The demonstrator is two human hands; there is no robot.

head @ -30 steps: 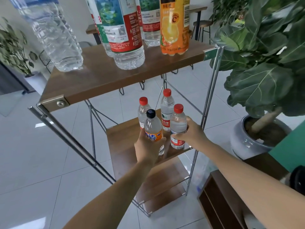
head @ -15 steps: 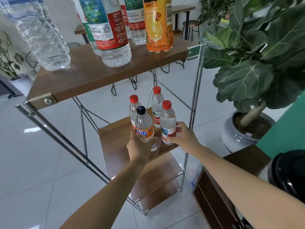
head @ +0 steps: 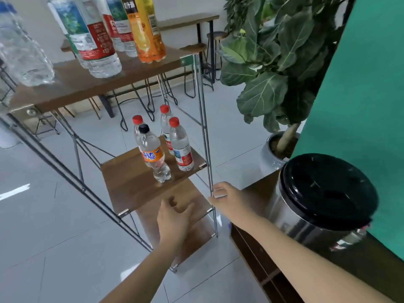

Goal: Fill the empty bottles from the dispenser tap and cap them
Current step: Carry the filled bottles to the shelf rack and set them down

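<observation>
Head view, read from the left: large clear plastic bottles (head: pixel 96 38) with red-and-green labels stand on the brown wooden top shelf (head: pixel 72 84) in the upper left of the frame, beside a tall orange juice bottle (head: pixel 148 31); at centre, on the brown middle shelf (head: pixel 131 182) of the metal rack, stand four small capped bottles, the nearest a clear black-capped bottle with an orange label (head: pixel 153 158), with three clear red-capped bottles (head: pixel 180 147) around it; at the right edge sits the steel dispenser with a black lid (head: pixel 323 193), its tap not visible. Risks, as I judge them: a hasty reach could topple the tightly grouped bottles, since they stand near the shelf's front corner; a knock against the thin chrome post (head: pixel 207 149) could shake the rack. The left hand (head: pixel 175 217) hovers below the shelf's front edge, fingers loosely spread, holding nothing; the right hand (head: pixel 227 200) lies against the post, fingers relaxed, gripping nothing that I can see.
</observation>
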